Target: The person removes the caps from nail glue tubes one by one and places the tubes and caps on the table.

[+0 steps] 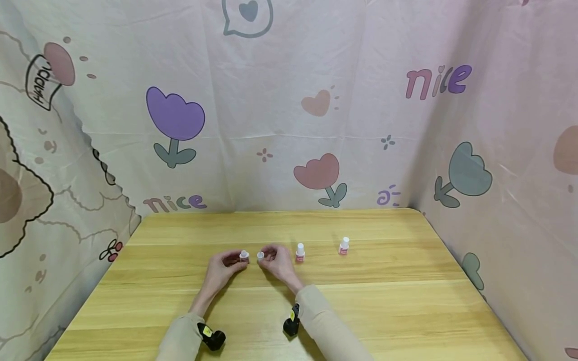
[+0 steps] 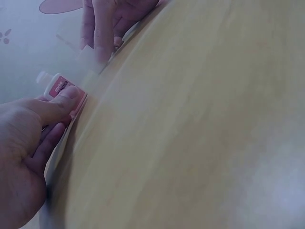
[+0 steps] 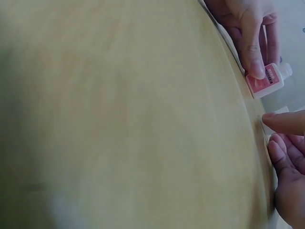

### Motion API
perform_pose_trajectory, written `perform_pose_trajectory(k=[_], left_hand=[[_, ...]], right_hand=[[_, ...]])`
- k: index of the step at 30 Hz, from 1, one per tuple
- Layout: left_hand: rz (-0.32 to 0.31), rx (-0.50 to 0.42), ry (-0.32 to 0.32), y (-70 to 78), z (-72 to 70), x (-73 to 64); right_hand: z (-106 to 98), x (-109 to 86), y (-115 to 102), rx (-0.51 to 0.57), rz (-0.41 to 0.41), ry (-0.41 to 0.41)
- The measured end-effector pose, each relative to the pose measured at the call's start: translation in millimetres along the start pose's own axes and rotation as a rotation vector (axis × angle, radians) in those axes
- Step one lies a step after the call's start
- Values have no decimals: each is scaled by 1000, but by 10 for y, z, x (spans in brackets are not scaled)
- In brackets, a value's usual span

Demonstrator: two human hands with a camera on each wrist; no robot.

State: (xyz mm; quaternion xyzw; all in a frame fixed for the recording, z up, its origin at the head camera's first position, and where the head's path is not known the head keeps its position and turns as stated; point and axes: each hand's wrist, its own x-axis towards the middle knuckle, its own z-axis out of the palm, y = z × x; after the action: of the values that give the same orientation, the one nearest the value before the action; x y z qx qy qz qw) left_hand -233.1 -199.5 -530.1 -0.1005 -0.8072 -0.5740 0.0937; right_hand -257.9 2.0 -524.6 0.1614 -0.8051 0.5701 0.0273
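In the head view my left hand (image 1: pixel 221 269) grips a small white bottle (image 1: pixel 244 256) with a pink label, thumb on one side and fingers on the other. The bottle's white nozzle is bare, and its label (image 2: pixel 61 85) faces the left wrist camera. Just to the right, my right hand (image 1: pixel 278 262) pinches a small white cap (image 1: pixel 260 256) between thumb and fingertips. A narrow gap separates cap and bottle. Both are low over the wooden table (image 1: pixel 361 306). From the right wrist, the bottle (image 3: pixel 268 82) leans and the cap (image 3: pixel 281 111) is partly covered by fingers.
Two more capped bottles with pink labels stand upright to the right of my hands, a nearer one (image 1: pixel 300 253) and a farther one (image 1: pixel 344 246). A patterned cloth (image 1: pixel 271 175) hangs along the table's back edge and both sides. Black cameras (image 1: pixel 213 338) sit at both wrists.
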Motion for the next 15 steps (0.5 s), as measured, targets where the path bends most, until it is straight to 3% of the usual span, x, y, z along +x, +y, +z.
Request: perform_pose_trajectory(k=[6, 10, 15], left_hand=[[-27, 69, 49, 25, -27, -57], [-57, 145, 91, 98, -31, -119], [-54, 177, 154, 207, -11, -229]], right_hand=[[-73, -72, -33, 14, 6, -24], [-149, -170, -48, 14, 16, -47], [-269, -330, -63, 49, -3, -77]])
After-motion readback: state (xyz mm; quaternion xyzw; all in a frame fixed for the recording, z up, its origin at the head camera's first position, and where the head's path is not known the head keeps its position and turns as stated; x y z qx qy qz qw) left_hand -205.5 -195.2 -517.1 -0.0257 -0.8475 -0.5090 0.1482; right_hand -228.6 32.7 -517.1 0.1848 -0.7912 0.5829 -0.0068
